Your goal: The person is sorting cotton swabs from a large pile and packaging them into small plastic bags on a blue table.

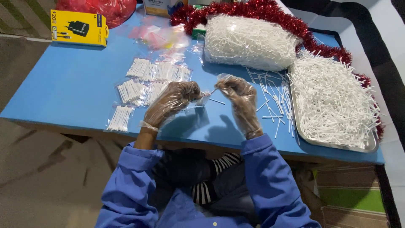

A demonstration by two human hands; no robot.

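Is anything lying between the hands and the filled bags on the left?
Nothing visible. The left hand holds a small clear bag beside the right hand; only bare blue table separates them from the filled bags.

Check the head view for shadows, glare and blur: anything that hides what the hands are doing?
Head view: lighting even, hands cast soft shadows on the blue table; faint sheen on the clear gloves; left hand and right hand sharp enough, but the small clear bag between them is hard to make out.
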